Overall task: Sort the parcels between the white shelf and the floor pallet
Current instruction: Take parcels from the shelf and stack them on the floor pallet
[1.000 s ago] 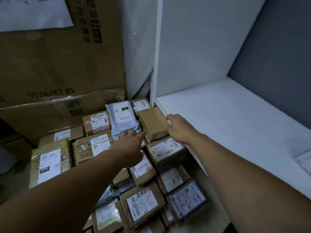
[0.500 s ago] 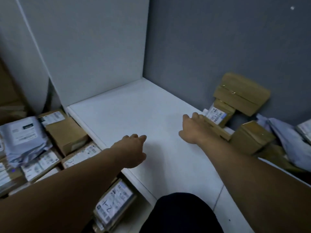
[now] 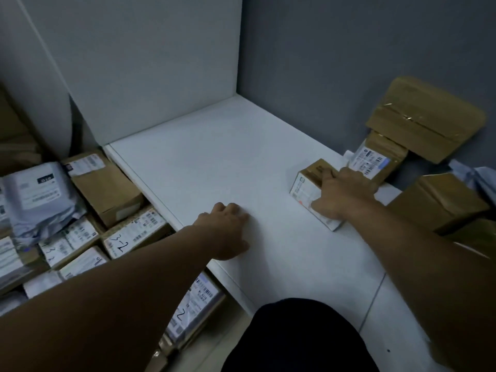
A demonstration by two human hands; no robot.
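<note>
A small brown box [image 3: 306, 187] with a white label on its side lies on the white shelf [image 3: 214, 162], right of the middle. My right hand [image 3: 341, 195] grips it, fingers over its top and thumb at its near side. My left hand [image 3: 226, 230] rests on the shelf board near its front edge, fingers loosely curled and holding nothing. Below the shelf on the left, many labelled parcels [image 3: 134, 232] lie packed together on the floor pallet, among them a grey mailer bag [image 3: 37, 200].
More parcels stand at the shelf's right end: a large taped box [image 3: 424, 119] leaning on the grey wall, a labelled pack [image 3: 375, 159] and another brown box [image 3: 440, 200]. A white upright panel [image 3: 150, 63] closes the shelf's left side. My dark-clothed knee [image 3: 295, 336] is below.
The view swung from the floor pallet to the shelf. My right hand reached the parcels at the right end and now grips a small box, drawn out onto the open board.
</note>
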